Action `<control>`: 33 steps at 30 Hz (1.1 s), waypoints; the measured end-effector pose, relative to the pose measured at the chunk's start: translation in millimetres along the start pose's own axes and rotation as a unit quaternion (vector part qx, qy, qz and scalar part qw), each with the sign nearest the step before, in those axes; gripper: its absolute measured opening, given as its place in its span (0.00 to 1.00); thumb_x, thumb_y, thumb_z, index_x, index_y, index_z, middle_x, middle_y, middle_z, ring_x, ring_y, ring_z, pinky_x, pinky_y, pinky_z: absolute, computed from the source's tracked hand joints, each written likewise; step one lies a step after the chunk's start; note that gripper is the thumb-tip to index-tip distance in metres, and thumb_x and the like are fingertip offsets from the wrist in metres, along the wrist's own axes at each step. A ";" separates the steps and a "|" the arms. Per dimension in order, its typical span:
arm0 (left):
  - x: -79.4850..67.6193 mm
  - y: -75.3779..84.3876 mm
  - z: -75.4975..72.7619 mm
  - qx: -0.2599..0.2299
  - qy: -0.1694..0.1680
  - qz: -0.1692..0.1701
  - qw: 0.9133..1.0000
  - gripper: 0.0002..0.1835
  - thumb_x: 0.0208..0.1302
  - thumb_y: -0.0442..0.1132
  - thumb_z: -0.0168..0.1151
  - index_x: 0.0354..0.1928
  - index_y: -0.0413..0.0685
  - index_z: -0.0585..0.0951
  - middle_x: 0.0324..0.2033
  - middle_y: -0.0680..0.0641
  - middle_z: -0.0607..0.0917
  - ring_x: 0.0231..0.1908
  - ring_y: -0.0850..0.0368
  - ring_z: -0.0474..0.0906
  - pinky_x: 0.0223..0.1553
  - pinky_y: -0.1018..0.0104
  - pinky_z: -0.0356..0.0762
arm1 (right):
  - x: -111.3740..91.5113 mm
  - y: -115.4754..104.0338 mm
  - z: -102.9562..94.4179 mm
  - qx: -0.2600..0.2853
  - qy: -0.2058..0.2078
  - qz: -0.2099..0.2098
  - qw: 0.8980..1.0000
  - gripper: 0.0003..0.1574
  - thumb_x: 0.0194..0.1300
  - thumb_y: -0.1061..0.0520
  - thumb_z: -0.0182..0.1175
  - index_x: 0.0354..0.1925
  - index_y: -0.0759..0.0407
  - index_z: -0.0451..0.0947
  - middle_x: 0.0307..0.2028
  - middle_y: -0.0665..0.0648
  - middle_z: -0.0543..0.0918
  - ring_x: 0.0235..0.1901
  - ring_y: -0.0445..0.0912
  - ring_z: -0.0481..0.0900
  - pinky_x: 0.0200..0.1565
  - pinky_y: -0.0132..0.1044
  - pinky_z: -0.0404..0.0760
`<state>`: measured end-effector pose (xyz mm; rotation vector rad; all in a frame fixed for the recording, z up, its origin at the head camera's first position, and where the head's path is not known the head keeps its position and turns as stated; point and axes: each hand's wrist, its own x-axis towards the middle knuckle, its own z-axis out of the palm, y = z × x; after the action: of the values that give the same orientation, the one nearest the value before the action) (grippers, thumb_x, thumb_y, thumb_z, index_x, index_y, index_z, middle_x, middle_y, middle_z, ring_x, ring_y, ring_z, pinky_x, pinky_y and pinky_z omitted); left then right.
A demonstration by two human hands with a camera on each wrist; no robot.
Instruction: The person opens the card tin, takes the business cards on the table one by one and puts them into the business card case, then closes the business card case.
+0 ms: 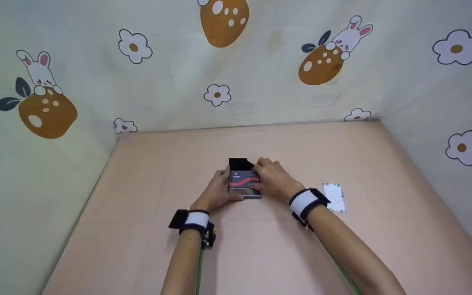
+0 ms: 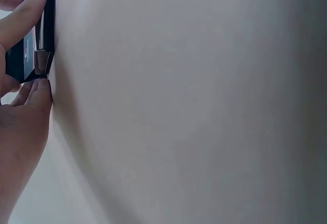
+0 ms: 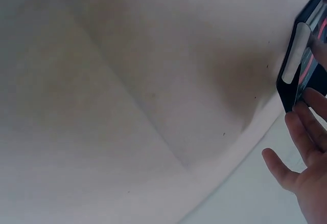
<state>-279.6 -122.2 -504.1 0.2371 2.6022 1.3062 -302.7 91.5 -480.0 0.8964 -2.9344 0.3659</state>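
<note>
Near the middle of the table, a small black card case [image 1: 239,164] has its flap raised at the far side. A dark card with a red wavy stripe [image 1: 242,180] lies in it, face up. My left hand [image 1: 214,192] grips the case's left side, its thumb along the near edge. My right hand [image 1: 277,178] holds the right side, fingers at the flap and thumb over the card. In the left wrist view, fingers hold the case [image 2: 50,24] edge-on. The right wrist view shows a slot in the case's side [image 3: 296,55].
A white card with a leafy border [image 1: 335,197] lies on the pink-beige table [image 1: 158,172], right of the right wrist. Walls of patterned sheet [image 1: 178,69] with rabbits and flowers enclose the back and both sides. Both wrists wear strapped bands [image 1: 197,219].
</note>
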 end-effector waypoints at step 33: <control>-1.3 -0.3 -3.2 0.021 -0.001 0.032 0.999 0.60 0.53 0.42 0.78 0.79 0.39 0.48 0.72 0.32 0.60 0.75 0.37 0.57 0.78 0.48 0.52 | -26.2 -18.9 10.0 0.025 -0.064 -0.046 0.997 0.46 0.73 0.28 0.44 0.72 0.58 0.67 0.72 0.58 0.69 0.73 0.53 0.66 0.71 0.63 0.61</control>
<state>-279.2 -125.1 -502.3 0.3309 2.6418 1.2724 -270.2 88.2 -488.8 1.0960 -2.9982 0.3908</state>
